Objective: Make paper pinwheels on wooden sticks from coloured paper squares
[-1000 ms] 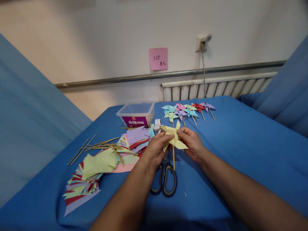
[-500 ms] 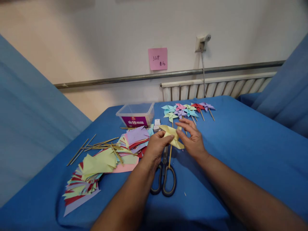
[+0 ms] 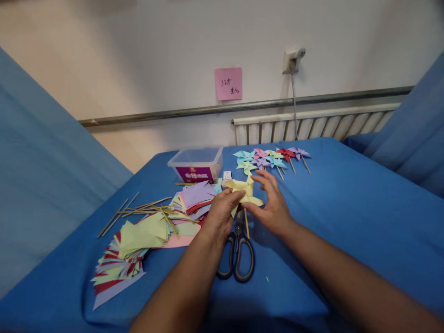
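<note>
A yellow paper pinwheel (image 3: 247, 186) is pinched in my left hand (image 3: 223, 207), the thumb pressing near its middle. Several of its blades stand out, one pointing up. My right hand (image 3: 275, 207) is at the pinwheel's right side with its fingers spread; the thumb tip is at the lower right blade, and I cannot tell whether it touches. A thin wooden stick (image 3: 247, 224) shows below the pinwheel. Under my hands, black-handled scissors (image 3: 245, 263) lie on the blue cloth (image 3: 347, 222), their blades partly hidden by my left hand.
Finished pinwheels (image 3: 275, 162) lie at the back. Left of my hands are cut paper stacks (image 3: 144, 236), more coloured paper (image 3: 197, 196) and loose sticks (image 3: 138, 210). A clear plastic box (image 3: 196, 159) and a small white box (image 3: 227, 175) stand behind. Blue curtains (image 3: 41, 162) hang at the sides.
The pinwheel has turned in my left hand and shifted slightly left. My right fingers have come off its upper right blade and spread apart, with the thumb now lower.
</note>
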`<state>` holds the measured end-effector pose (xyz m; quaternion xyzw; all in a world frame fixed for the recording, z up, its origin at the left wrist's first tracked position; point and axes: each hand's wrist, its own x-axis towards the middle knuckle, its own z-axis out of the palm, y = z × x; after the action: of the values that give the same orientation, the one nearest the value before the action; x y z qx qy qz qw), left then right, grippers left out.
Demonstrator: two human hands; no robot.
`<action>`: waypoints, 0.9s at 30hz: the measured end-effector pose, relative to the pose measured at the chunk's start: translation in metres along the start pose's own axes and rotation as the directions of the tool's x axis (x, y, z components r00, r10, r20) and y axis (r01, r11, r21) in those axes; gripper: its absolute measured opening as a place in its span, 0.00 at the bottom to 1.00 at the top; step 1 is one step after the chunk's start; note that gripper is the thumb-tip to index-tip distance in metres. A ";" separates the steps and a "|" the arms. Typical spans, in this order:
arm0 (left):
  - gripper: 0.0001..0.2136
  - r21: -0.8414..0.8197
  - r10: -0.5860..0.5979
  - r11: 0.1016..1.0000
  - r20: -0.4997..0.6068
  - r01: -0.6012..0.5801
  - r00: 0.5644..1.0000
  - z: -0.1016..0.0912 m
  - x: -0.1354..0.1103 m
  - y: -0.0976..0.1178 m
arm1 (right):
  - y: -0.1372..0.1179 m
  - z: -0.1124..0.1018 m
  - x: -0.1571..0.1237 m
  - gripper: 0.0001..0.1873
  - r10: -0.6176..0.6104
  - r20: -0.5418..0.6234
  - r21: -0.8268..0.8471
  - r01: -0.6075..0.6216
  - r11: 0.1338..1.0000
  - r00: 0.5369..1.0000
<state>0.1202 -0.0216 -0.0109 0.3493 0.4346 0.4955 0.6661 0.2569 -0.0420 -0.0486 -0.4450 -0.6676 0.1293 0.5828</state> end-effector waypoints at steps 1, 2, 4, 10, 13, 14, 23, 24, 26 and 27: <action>0.08 -0.028 -0.002 1.000 0.005 0.002 1.000 -0.001 0.001 0.000 | 0.000 0.002 -0.001 0.35 -0.031 0.036 -0.036 0.032 0.999 0.999; 0.07 -0.049 -0.007 0.999 0.012 0.008 1.000 -0.001 0.001 0.000 | 0.000 0.003 -0.002 0.36 -0.053 0.067 -0.066 0.058 0.996 0.996; 0.07 -0.069 -0.022 0.997 0.021 0.023 1.000 -0.001 0.002 -0.001 | 0.003 0.006 -0.002 0.32 -0.074 0.094 -0.108 0.084 0.991 0.993; 0.12 -0.095 -0.031 0.995 0.081 0.039 0.996 0.001 0.002 -0.001 | 0.010 0.005 -0.001 0.22 -0.068 0.070 -0.061 0.072 0.996 0.995; 0.11 -0.091 -0.023 0.995 0.077 0.030 0.997 0.002 0.002 0.001 | 0.008 0.005 0.000 0.20 -0.026 0.076 0.021 0.025 0.999 0.997; 0.11 -0.084 -0.023 0.996 0.076 0.030 0.997 0.002 0.001 0.001 | 0.007 0.005 0.000 0.18 -0.009 0.066 0.055 0.005 0.998 0.998; 0.08 -0.050 -0.027 0.998 0.038 0.029 0.999 0.000 0.002 0.004 | 0.007 0.008 -0.001 0.17 0.389 -0.008 0.372 -0.358 0.856 0.921; 0.08 -0.056 -0.022 0.998 0.022 0.023 1.000 -0.001 0.003 0.004 | 0.006 0.008 -0.001 0.17 0.445 -0.004 0.421 -0.403 0.813 0.895; 0.07 -0.074 -0.005 0.997 -0.005 0.004 1.000 -0.003 0.005 0.005 | 0.005 0.008 0.001 0.17 0.514 0.003 0.510 -0.443 0.737 0.858; 0.08 -0.087 0.003 0.996 -0.016 -0.005 1.000 -0.004 0.006 0.005 | 0.004 0.008 0.001 0.17 0.530 0.006 0.543 -0.448 0.711 0.848</action>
<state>0.1160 -0.0141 -0.0097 0.3169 0.4172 0.5179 0.6762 0.2511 -0.0361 -0.0524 -0.4379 -0.4182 0.4224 0.6744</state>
